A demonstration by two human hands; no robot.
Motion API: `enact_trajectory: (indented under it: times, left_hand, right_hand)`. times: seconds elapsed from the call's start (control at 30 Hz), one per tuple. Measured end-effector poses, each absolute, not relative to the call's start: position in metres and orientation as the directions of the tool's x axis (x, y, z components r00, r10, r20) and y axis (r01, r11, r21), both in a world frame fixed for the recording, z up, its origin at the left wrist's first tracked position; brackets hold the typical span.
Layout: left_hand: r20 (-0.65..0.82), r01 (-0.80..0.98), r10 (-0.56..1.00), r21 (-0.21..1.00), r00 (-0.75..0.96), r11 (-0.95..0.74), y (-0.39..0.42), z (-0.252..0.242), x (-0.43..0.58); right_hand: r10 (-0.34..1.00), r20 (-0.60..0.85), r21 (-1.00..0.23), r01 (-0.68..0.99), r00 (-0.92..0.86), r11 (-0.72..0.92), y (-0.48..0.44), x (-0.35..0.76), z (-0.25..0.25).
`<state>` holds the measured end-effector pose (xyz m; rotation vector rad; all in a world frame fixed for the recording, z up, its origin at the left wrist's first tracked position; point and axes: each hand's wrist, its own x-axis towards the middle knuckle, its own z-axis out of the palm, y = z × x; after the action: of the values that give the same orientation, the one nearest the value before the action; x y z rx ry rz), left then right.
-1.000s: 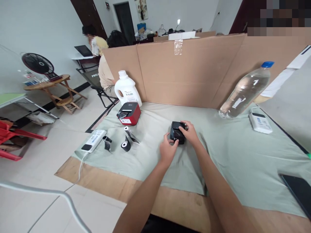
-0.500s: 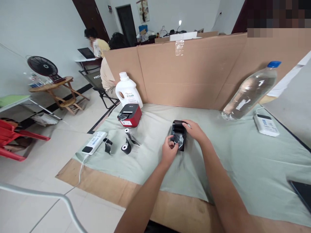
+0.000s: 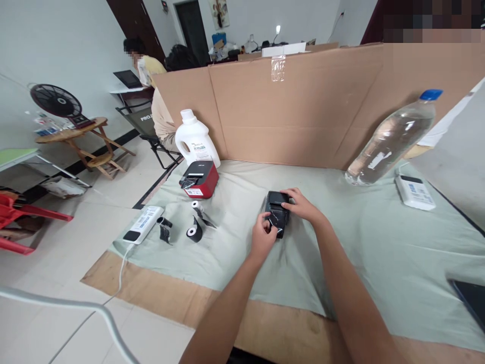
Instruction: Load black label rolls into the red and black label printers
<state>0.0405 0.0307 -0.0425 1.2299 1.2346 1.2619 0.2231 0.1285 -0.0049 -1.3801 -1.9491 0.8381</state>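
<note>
A small black label printer (image 3: 277,208) sits on the pale green cloth (image 3: 379,253) in the middle of the table. My right hand (image 3: 303,206) is curled over its right side and top, holding it. My left hand (image 3: 262,238) is closed in a pinch on a dark strip of tape (image 3: 273,221) at the printer's near end.
To the left lie black tape rolls (image 3: 197,227), a white power strip (image 3: 143,224), a red label printer (image 3: 200,178) and a white jug (image 3: 194,139). At right are a water bottle (image 3: 390,139), a white device (image 3: 414,192) and a dark phone (image 3: 470,298). A cardboard wall (image 3: 303,111) backs the table. A person (image 3: 155,96) sits beyond.
My left hand moved from the printer's near left corner to pinch the dark strip at its front. My right hand stayed on the printer.
</note>
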Motion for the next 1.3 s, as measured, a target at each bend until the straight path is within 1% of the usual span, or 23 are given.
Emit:
enact_trajectory:
  times: [0.1,0.23,0.4,0.53,0.63,0.73,0.8,0.83,0.9,0.93,0.97,1.0,1.07,1.1,1.13,1.2,1.3]
  left_hand:
    - [0.046,0.068,0.998,0.997,-0.039,-0.043,0.03,-0.044,0.04]
    - [0.044,0.113,0.998,0.993,-0.044,-0.039,0.03,-0.044,0.04]
    - [0.05,0.144,0.997,0.989,-0.052,-0.042,0.031,-0.043,0.04]
    - [0.061,0.136,0.998,0.989,-0.028,-0.057,0.03,-0.043,0.04]
    - [0.095,0.154,0.995,0.984,-0.026,-0.09,0.029,-0.043,0.04]
    - [0.101,0.154,0.994,0.984,-0.042,-0.093,0.028,-0.043,0.04]
    - [0.094,0.145,0.995,0.986,-0.044,-0.086,0.028,-0.043,0.039]
    - [0.1,0.15,0.994,0.984,-0.041,-0.092,0.027,-0.042,0.039]
    - [0.126,0.208,0.992,0.971,-0.019,-0.119,0.026,-0.041,0.037]
    - [0.144,0.271,0.99,0.953,0.004,-0.139,0.025,-0.041,0.036]
    - [0.166,0.36,0.985,0.918,0.037,-0.169,0.024,-0.04,0.035]
    - [0.191,0.472,0.978,0.857,0.08,-0.206,0.022,-0.04,0.034]
    - [0.225,0.693,0.956,0.659,0.19,-0.293,0.02,-0.042,0.032]
    - [0.224,0.768,0.942,0.546,0.249,-0.333,0.019,-0.043,0.031]
    - [0.209,0.816,0.93,0.447,0.302,-0.365,0.018,-0.045,0.031]
    - [0.157,0.858,0.917,0.323,0.367,-0.399,0.016,-0.05,0.03]
    - [0.122,0.875,0.911,0.253,0.394,-0.412,0.015,-0.055,0.031]
  right_hand:
    - [0.976,0.024,-0.804,0.577,-0.214,0.146,0.129,0.219,-0.006]
    - [0.986,-0.096,-0.843,0.537,-0.137,-0.008,0.129,0.213,-0.008]
    - [0.987,-0.151,-0.824,0.559,-0.061,-0.092,0.133,0.21,-0.008]
    - [0.996,-0.083,-0.767,0.637,0.021,-0.078,0.124,0.198,-0.005]
    - [0.991,-0.044,-0.693,0.711,0.123,-0.119,0.109,0.176,-0.006]
    - [0.974,0.058,-0.628,0.766,0.218,-0.134,0.097,0.149,-0.007]
    - [0.965,0.113,-0.606,0.786,0.237,-0.122,0.093,0.136,-0.006]
    - [0.964,0.116,-0.599,0.792,0.238,-0.123,0.091,0.133,-0.004]
    - [0.964,0.101,-0.581,0.801,0.246,-0.144,0.088,0.138,0.002]
    - [0.961,0.105,-0.574,0.805,0.257,-0.152,0.086,0.147,0.005]
    - [0.954,0.123,-0.571,0.806,0.272,-0.156,0.084,0.161,0.008]
    - [0.947,0.149,-0.573,0.805,0.286,-0.153,0.082,0.179,0.011]
    - [0.927,0.206,-0.577,0.804,0.312,-0.142,0.076,0.227,0.015]
    - [0.92,0.23,-0.57,0.81,0.318,-0.137,0.073,0.254,0.017]
    - [0.907,0.253,-0.55,0.821,0.335,-0.15,0.069,0.283,0.018]
    - [0.87,0.273,-0.498,0.834,0.41,-0.237,0.062,0.34,0.019]
    - [0.818,0.253,-0.459,0.809,0.516,-0.368,0.056,0.406,0.019]
